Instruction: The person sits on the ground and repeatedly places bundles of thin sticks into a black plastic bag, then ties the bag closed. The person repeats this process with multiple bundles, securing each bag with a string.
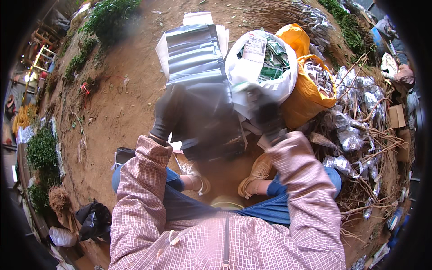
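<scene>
A long stack of shiny dark-grey plastic bags (191,49) lies on the ground between my feet and beyond, with white sheets (198,18) showing from under it. My left hand (168,112), in a dark glove, is at the stack's left edge; motion smears its fingers. My right hand (266,112), also gloved and blurred, is beside the near rim of a white bag (233,67). A small pale-green packet (244,85) shows as a smear at its fingertips. Green and white packets (275,58) fill that bag, and a printed label sheet (253,51) lies on them.
To the right, an orange bag (301,103) holds greyish packets, with another orange bag (294,38) behind. Bare branches and silvery plastic wrap (351,130) are piled farther right. Leafy green plants (105,20) stand far left; a black plastic bag (94,218) lies lower left.
</scene>
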Motion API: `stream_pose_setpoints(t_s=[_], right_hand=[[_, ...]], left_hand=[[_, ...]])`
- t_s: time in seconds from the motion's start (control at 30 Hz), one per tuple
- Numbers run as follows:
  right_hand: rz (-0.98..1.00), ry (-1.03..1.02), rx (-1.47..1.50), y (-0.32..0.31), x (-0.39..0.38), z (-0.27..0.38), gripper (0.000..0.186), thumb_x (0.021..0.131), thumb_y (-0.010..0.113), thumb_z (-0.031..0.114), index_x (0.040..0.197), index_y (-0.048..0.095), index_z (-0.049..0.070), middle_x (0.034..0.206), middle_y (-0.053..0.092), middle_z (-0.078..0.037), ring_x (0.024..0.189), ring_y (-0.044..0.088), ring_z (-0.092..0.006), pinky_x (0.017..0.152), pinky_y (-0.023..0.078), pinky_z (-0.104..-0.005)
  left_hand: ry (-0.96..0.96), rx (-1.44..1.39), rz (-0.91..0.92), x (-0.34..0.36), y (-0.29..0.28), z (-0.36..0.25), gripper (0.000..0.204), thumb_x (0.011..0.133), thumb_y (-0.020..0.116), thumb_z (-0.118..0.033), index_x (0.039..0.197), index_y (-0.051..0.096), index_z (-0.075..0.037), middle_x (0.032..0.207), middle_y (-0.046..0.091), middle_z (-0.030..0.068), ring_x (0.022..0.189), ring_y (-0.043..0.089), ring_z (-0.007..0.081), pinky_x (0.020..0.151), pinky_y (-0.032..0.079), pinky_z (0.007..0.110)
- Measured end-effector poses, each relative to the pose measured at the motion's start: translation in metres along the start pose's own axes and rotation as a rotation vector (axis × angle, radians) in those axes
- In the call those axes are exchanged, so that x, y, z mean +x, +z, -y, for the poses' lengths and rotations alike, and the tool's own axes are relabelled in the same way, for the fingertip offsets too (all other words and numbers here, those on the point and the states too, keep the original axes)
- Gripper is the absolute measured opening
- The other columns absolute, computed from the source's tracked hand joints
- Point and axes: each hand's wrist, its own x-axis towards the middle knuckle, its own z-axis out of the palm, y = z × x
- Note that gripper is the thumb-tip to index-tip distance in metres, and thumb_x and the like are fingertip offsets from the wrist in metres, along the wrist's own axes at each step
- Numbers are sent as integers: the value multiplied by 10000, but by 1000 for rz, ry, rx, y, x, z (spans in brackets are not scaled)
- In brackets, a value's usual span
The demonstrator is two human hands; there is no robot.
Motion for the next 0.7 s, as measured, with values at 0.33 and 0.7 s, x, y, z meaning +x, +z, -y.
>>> stream_pose_setpoints(t_s=[0.33, 0.7], right_hand=[[377, 20, -42, 30, -113, 47, 255, 913, 661, 178, 1168, 670, 164, 1031, 698, -76, 959, 652, -251, 843, 518, -377], [389, 186, -46, 8, -144, 41, 369, 916, 594, 105, 1272, 623, 197, 1129, 667, -47, 1110, 600, -229, 960, 485, -379]], left_hand=[[57, -432, -179, 21, -31, -5, 141, 1008, 540, -99, 1078, 656, -58, 958, 678, 168, 886, 688, 319, 773, 535, 398], [-224, -986, 599, -67, 19, -106, 207, 1006, 609, -107, 1149, 680, 25, 992, 690, 40, 891, 606, 100, 764, 498, 249]])
